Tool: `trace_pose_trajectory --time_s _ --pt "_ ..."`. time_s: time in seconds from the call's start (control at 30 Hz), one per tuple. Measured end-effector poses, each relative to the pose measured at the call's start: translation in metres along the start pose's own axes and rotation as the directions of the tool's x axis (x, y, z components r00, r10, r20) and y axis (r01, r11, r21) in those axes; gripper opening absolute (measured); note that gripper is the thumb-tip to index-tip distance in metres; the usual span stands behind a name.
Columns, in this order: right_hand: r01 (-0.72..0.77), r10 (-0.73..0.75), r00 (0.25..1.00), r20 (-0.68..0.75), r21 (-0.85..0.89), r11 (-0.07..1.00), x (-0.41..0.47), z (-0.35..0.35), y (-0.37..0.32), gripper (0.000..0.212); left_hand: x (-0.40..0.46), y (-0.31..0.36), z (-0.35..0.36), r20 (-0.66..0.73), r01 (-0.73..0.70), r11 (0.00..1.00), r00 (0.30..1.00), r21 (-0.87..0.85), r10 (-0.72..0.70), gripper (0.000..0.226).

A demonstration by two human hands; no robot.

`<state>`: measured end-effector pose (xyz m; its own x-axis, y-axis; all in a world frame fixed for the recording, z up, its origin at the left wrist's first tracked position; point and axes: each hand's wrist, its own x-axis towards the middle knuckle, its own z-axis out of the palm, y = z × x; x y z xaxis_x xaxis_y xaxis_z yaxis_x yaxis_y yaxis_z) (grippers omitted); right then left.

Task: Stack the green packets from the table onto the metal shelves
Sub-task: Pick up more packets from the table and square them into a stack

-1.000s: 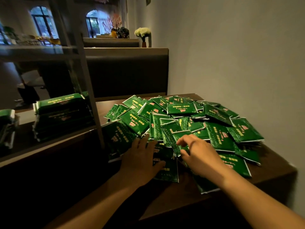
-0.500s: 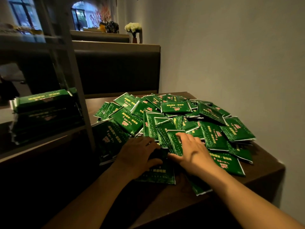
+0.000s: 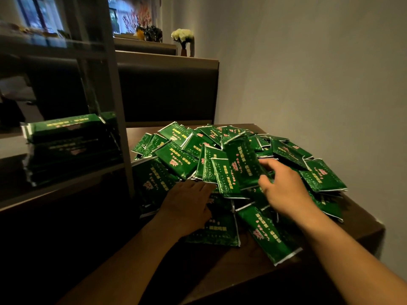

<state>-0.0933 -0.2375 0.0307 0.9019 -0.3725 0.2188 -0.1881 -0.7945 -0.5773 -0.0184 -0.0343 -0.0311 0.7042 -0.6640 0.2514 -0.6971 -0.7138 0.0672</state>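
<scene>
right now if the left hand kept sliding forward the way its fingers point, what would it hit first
Probably the loose pile of green packets just ahead. The left hand lies flat on packets at the pile's near edge, fingers aimed up and right toward the overlapping packets beside the right hand. Depth is hard to judge.

Two bare forearms and two hands show, entering from the bottom edge. No sleeve reaches into view on either arm; both are uncovered from the lower edge up to the wrist. The left hand [image 3: 187, 203] wears no glove, and no ring, watch or band shows on it or its wrist. The right hand [image 3: 284, 190] is likewise ungloved, its wrist plain. The dim light hides the nails and finer detail.
</scene>
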Motion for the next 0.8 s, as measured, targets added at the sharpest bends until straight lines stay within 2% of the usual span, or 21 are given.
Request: trace_pose_trajectory --time_s 0.07,0.13,0.23,0.3,0.37,0.43,0.6,0.67,0.8 --pt "-0.033 0.037 0.999 -0.032 0.117 0.993 0.004 -0.003 0.002 0.037 0.001 0.000 -0.004 0.004 0.027 0.999 1.000 -0.027 -0.027 0.061" --pt "-0.047 0.061 0.997 -0.055 0.234 0.971 0.005 -0.004 0.003 0.034 0.001 -0.002 -0.011 -0.050 0.086 0.990 0.994 -0.113 -0.092 0.060" --pt "-0.085 0.133 0.987 -0.091 0.407 0.910 0.002 -0.005 0.000 0.034 -0.007 -0.007 -0.025 -0.265 0.140 0.902 0.927 -0.408 -0.264 0.043" --pt "-0.112 0.174 0.982 -0.078 0.505 0.856 0.000 -0.004 -0.003 0.028 -0.014 -0.005 -0.034 -0.334 0.086 0.768 0.866 -0.635 -0.373 0.031" --pt "-0.123 0.172 0.984 -0.039 0.547 0.828 -0.002 -0.001 -0.008 0.032 -0.019 0.002 -0.040 -0.232 0.042 0.521 0.863 -0.853 -0.450 0.030" --pt "-0.122 0.131 0.991 0.022 0.547 0.828 -0.008 0.005 -0.017 0.035 -0.019 0.010 -0.039 -0.089 0.047 0.264 0.873 -0.963 -0.479 0.032" --pt "-0.157 0.034 0.976 0.213 0.593 0.790 -0.025 0.028 -0.032 0.031 -0.016 0.020 -0.032 0.032 0.046 0.018 0.886 -0.999 -0.463 0.025" --pt "-0.201 0.045 0.967 0.250 0.643 0.739 -0.027 0.037 -0.035 0.027 -0.017 0.020 -0.030 0.025 0.042 0.030 0.898 -0.999 -0.439 0.022" --pt "-0.217 0.089 0.968 0.234 0.611 0.761 -0.028 0.048 -0.042 0.038 -0.019 0.020 -0.026 -0.081 0.019 0.214 0.889 -0.977 -0.450 0.029"
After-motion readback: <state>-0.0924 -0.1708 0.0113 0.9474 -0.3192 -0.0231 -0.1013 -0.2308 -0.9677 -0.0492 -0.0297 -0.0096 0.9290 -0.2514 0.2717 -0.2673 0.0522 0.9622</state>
